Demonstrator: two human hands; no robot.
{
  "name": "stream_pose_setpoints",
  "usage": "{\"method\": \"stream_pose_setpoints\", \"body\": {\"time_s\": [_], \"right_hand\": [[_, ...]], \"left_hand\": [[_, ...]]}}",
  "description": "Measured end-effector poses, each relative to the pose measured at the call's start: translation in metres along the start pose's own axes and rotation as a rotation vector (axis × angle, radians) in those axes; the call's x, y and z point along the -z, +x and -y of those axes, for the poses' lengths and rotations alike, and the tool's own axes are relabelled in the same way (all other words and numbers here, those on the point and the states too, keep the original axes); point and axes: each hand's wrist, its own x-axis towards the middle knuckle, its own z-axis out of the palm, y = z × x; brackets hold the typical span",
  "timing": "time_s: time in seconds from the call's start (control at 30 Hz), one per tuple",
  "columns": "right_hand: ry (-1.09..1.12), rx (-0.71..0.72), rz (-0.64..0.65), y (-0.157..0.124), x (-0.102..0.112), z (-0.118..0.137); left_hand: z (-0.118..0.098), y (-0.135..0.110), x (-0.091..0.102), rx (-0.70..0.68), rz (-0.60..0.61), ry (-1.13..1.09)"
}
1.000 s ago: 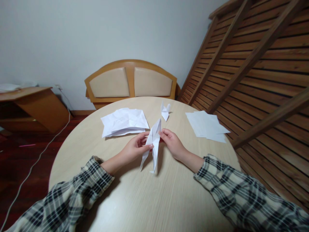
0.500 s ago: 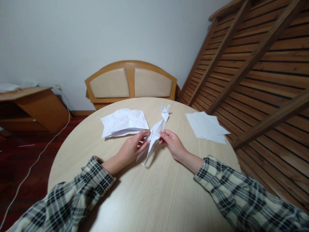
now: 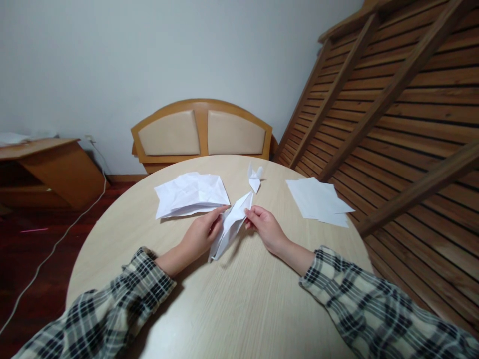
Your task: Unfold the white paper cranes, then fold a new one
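A long, pointed piece of folded white paper (image 3: 233, 219) is held slantwise over the table, its far tip close to a small folded paper figure (image 3: 255, 179) with two upright points. On its left edge my left hand (image 3: 200, 234) is closed, the thumb and fingers partly hidden by the paper. My right hand (image 3: 267, 229) pinches the right edge between thumb and curled fingers. Just beyond my left hand lies a stack of creased white paper (image 3: 190, 193).
Flat white sheets (image 3: 316, 199) lie at the right side of the round wooden table (image 3: 262, 309). A headboard (image 3: 202, 130) stands behind it, and a slatted wooden frame (image 3: 396, 129) leans on the right. A cabinet (image 3: 48, 169) and a white cable (image 3: 60, 239) are at the left.
The two lower flaps of the folded paper, spread apart before, now lie closer together. My left fingers have closed further along its left edge. My right hand keeps its pinch.
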Motion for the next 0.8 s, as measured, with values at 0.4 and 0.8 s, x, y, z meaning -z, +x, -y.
{"method": "stream_pose_setpoints", "body": {"time_s": [0.4,0.8], "right_hand": [[-0.134,0.065,0.033,0.005,0.005,-0.002],[-0.544,0.401,-0.063,-0.004,0.002,0.007]], "left_hand": [[0.002,0.006,-0.006,0.283,-0.110,-0.436],[-0.010,0.003,-0.014,0.110,-0.169,-0.302]]}}
